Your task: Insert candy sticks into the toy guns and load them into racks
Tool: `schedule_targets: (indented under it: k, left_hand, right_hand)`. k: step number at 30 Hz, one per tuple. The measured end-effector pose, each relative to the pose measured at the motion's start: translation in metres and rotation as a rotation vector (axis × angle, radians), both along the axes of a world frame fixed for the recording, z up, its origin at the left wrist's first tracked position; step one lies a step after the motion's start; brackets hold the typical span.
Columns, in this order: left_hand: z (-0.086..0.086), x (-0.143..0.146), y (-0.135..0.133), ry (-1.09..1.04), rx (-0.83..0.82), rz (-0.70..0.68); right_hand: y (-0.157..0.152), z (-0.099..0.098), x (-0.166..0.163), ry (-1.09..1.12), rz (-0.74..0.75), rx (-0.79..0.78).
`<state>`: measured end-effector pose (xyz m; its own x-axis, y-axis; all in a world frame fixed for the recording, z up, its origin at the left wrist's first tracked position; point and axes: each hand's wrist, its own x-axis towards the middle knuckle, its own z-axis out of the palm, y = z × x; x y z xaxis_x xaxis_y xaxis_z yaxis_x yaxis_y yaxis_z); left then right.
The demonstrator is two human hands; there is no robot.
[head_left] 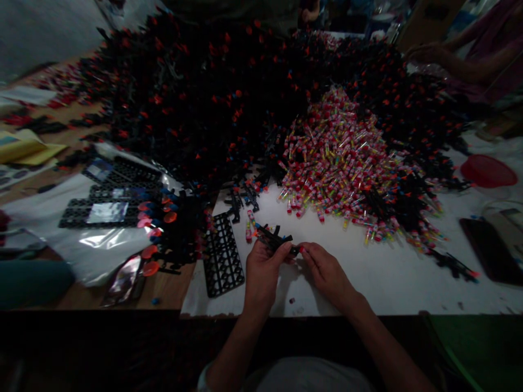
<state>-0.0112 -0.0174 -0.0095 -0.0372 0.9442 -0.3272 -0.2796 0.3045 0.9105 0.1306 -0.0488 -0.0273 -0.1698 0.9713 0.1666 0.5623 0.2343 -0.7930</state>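
My left hand [263, 269] is closed around a black toy gun [274, 238], its thumb lying along the gun's side. At the gun's right end, my right hand [327, 272] pinches a small red piece [301, 249]; most of it is hidden by the fingers. Just left of the hands lies a black plastic grid tray [224, 256]. A small candy-filled tube [249, 228] with a red cap rests between that tray and the gun. Two more toy guns [235, 204] lie beyond the tray's far end.
A large heap of black toy guns [196, 98] with orange tips covers the back. In front of it is a pile of candy tubes [335, 158]. A phone [492, 250] and red lid [488, 170] lie right. More grid trays [81, 213] sit left. Another person's arm [469, 60] reaches in.
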Motion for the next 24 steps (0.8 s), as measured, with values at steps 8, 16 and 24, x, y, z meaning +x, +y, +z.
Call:
schedule_targets:
  k: [8, 16, 24]
  left_hand:
    - [0.004, 0.018, -0.004, 0.062, 0.001, -0.129]
    - [-0.007, -0.043, 0.053, 0.997, 0.415, 0.067]
    - [-0.029, -0.029, 0.057, 1.25, 0.451, -0.08]
  right_hand:
    - [-0.012, -0.01, 0.002, -0.313, -0.212, 0.146]
    - [-0.001, 0.019, 0.127, -0.667, -0.947, 0.388]
    - [0.066, -0.003, -0.032, -0.421, -0.042, 0.266]
